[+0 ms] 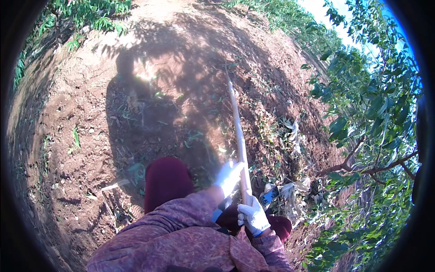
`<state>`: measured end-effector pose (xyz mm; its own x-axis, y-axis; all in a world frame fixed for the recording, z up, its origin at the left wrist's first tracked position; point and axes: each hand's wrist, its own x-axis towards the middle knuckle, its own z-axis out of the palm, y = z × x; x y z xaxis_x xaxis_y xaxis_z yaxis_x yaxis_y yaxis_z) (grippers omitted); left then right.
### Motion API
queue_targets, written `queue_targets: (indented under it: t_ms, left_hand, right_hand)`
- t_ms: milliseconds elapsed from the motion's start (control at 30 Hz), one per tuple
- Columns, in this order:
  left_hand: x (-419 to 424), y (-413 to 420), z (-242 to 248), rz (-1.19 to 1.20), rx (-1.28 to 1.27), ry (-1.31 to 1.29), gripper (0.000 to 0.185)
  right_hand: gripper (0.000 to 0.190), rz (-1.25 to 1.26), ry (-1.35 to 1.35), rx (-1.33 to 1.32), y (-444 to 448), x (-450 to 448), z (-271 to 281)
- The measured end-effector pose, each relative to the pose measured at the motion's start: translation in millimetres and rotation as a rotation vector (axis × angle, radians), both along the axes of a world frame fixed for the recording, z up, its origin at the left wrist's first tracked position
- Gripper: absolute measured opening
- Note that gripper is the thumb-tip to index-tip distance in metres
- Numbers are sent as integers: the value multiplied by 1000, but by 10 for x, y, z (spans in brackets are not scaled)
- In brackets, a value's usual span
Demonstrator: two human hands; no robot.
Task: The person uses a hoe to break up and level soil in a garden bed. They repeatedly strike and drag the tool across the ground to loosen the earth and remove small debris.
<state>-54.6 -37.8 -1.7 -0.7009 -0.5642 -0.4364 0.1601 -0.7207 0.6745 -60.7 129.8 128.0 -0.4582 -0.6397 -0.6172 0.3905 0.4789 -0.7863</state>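
A long pale wooden pole runs away from my body over the soil, narrowing towards its far end. What the far tip carries is too small to tell. My right hand, in a white knit glove with a blue cuff edge, is wrapped around the near end. Farther up the shaft, my left hand grips the pole from its left side. Its white glove is washed out by sunlight, so the fingers are partly lost in glare. Below the hands are my dark red trouser legs.
Leafy tree branches reach in on the right. Dry leaves and crumpled pale plastic film lie right of the pole. A dry stalk rests on the brown soil at left. More foliage stands at upper left.
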Motion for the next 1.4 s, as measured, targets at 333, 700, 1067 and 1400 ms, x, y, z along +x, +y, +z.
queue_targets:
  t_ms: [333, 700, 1067, 1400]
  left_hand:
    - [-15, 180, -487, -47, 234, 422, 19]
    - [24, 118, -421, -18, 346, 457, 17]
    - [124, 91, 86, -51, 337, 277, 16]
    - [31, 221, 95, -84, 653, 739, 7]
  right_hand:
    - [34, 146, -1, 42, 156, 185, -113]
    - [25, 88, -220, -46, 129, 267, -175]
    - [37, 33, -364, -128, 82, 235, -169]
    - [30, 178, 275, 130, 52, 343, 292]
